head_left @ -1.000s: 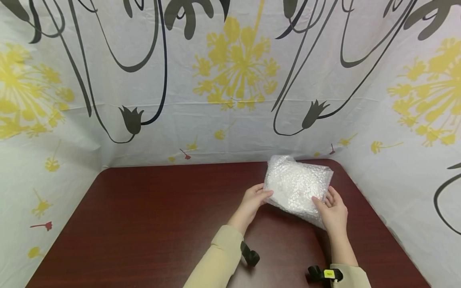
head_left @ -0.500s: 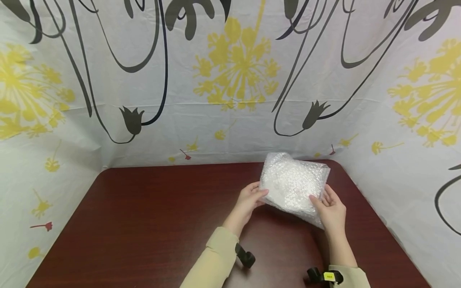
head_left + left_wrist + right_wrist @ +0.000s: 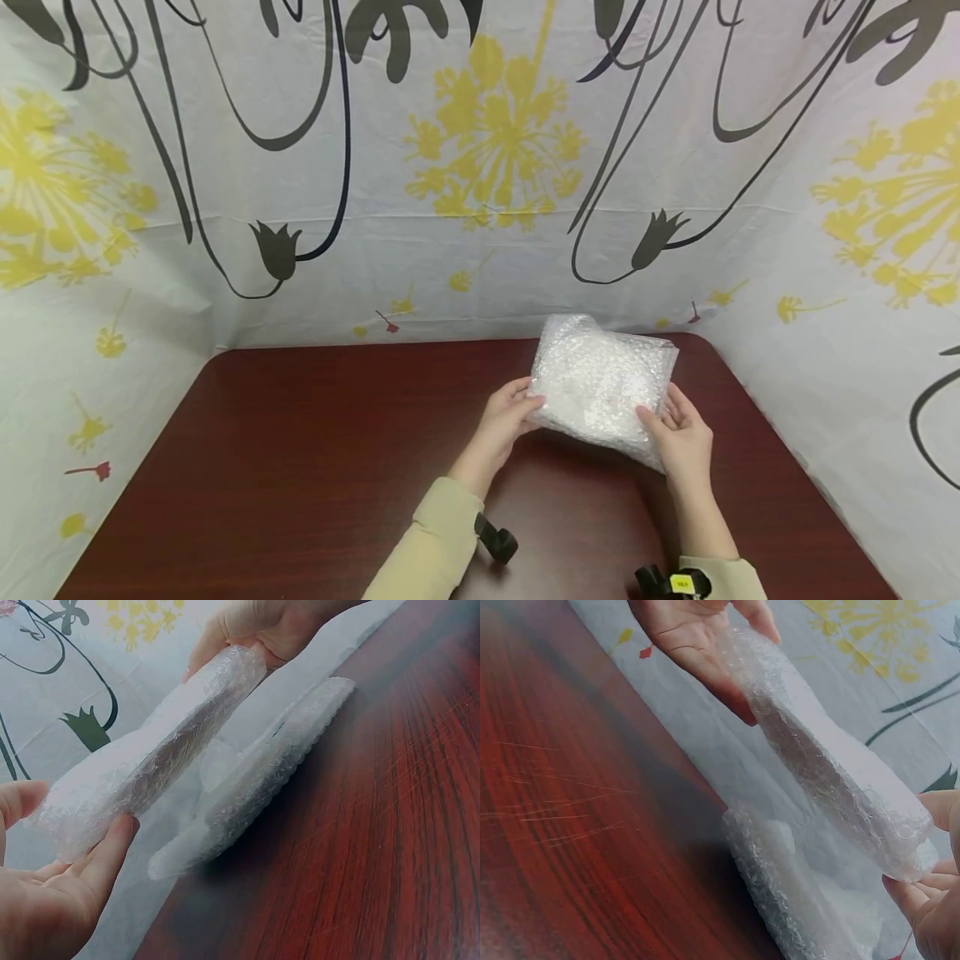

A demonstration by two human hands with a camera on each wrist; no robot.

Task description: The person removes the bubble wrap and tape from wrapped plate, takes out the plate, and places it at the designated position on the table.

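Observation:
My left hand [image 3: 498, 421] and right hand [image 3: 686, 433] hold a bubble-wrapped package [image 3: 600, 387] between them above the far right of the table. In the head view its broad, shiny face is tilted toward me. The left thumb lies on the near face and the fingers go behind the left edge; my right hand pinches the lower right edge the same way. A brownish side shows through the wrap in the left wrist view. Below it, a second piece in bubble wrap [image 3: 262, 772] lies at the table's far side, largely hidden from the head view.
The dark reddish-brown table [image 3: 322, 467] has rounded far corners. White cloth [image 3: 465, 275] with yellow and grey flower patterns hangs behind it and on both sides. Each wrist wears a black camera mount [image 3: 497, 542].
Both hands and the held package have moved slightly to the left and a little upward in the head view. The grip looks the same.

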